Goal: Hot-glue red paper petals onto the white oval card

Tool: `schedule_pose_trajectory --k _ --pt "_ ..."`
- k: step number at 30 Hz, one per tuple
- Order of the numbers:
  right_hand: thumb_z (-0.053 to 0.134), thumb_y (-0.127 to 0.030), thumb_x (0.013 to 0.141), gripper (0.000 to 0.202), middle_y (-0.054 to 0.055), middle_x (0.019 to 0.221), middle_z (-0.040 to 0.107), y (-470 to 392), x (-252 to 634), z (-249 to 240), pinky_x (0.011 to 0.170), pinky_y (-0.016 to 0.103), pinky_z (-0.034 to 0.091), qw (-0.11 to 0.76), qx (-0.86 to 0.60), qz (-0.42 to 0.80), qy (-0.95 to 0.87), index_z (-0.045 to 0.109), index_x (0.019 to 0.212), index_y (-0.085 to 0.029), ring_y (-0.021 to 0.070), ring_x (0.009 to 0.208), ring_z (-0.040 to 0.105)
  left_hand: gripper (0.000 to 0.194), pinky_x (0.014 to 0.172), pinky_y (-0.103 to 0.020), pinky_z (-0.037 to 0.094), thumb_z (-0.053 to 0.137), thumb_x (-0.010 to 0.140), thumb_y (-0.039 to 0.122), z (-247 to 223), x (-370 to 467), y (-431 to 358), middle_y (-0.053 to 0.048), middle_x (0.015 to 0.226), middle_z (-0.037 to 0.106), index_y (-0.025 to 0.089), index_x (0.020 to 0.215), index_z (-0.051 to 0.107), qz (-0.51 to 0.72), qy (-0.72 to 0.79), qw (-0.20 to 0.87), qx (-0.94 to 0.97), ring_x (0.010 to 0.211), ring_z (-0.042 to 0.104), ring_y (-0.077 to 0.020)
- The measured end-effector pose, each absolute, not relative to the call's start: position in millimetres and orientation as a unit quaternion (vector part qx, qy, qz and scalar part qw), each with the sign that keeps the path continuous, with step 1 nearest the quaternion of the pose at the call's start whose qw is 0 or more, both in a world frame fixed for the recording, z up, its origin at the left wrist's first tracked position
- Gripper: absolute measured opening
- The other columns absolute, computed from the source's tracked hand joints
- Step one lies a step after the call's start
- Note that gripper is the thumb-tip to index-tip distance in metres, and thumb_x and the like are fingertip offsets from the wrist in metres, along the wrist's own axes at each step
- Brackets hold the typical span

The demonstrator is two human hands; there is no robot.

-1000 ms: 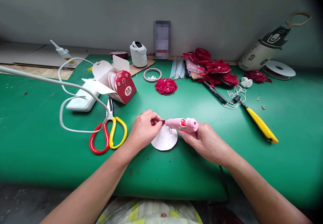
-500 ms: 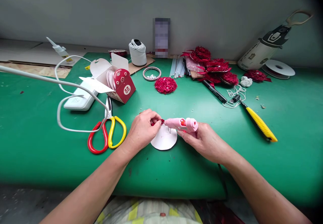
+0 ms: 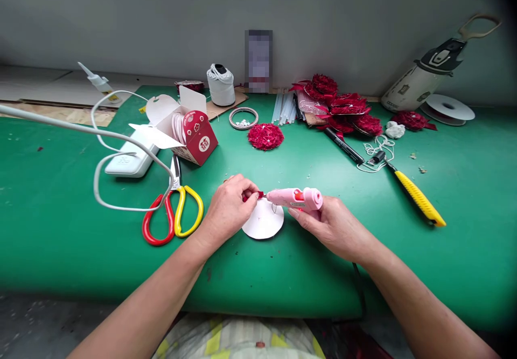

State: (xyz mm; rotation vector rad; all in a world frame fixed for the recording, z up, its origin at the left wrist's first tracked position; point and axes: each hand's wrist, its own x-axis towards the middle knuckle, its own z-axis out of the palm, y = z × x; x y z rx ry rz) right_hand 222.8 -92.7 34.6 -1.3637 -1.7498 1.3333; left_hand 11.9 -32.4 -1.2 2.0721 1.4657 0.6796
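Note:
Pinched between the fingertips of my left hand (image 3: 232,205) is a small piece of dark red ribbon (image 3: 260,194), mostly hidden by the fingers. My right hand (image 3: 333,224) is wrapped round a pink glue gun (image 3: 297,198), its nozzle pointing left, close beside the ribbon. Whether nozzle and ribbon touch, I cannot tell. Below both lies a round white disc (image 3: 263,221) on the green table, partly covered by my left hand. A finished-looking round red ribbon flower (image 3: 265,136) rests flat beyond my hands.
Scissors (image 3: 173,208) lie left of my left hand, near a red box (image 3: 197,138) and a power bank (image 3: 131,159) with a looping cable. To the right are a yellow utility knife (image 3: 420,197) and a black marker (image 3: 343,146). Glue sticks (image 3: 284,106) and red flowers (image 3: 347,105) sit behind.
The glue gun and my right hand have shifted slightly right, drawing the nozzle a little away from the ribbon. My left hand stays in place with its pinch.

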Motion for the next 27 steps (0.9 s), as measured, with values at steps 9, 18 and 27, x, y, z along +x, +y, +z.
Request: schedule_pose_trajectory --k 9,18,27 --pt "0.048 -0.031 0.098 0.039 -0.001 0.104 0.073 -92.6 222.7 38.2 0.089 0.03 0.048 0.237 -0.538 0.461 -0.664 0.058 0.136 -0.034 0.0205 0.104 0.065 0.01 0.063 -0.027 0.039 0.06 0.079 0.017 -0.9 12.0 -30.4 0.0 0.072 0.059 0.018 0.073 0.067 0.244 0.543 0.264 0.759 0.068 0.053 -0.0133" --pt "0.046 -0.035 0.099 0.038 0.0 0.114 0.07 -94.1 219.3 35.1 0.086 0.03 0.049 0.252 -0.535 0.465 -0.659 0.058 0.135 -0.034 0.0202 0.099 0.065 0.01 0.062 -0.026 0.039 0.06 0.078 0.017 -3.7 10.7 -28.0 0.001 0.071 0.058 0.019 0.073 0.068 0.243 0.542 0.278 0.755 0.067 0.053 -0.013" --pt "0.045 -0.036 0.1 0.038 0.0 0.12 0.069 -95.0 219.9 37.6 0.084 0.031 0.049 0.228 -0.542 0.436 -0.681 0.057 0.136 -0.035 0.0212 0.099 0.065 0.011 0.06 -0.026 0.04 0.059 0.079 0.017 -2.6 10.4 -28.5 0.0 0.072 0.059 0.019 0.073 0.069 0.247 0.538 0.28 0.756 0.066 0.053 -0.013"
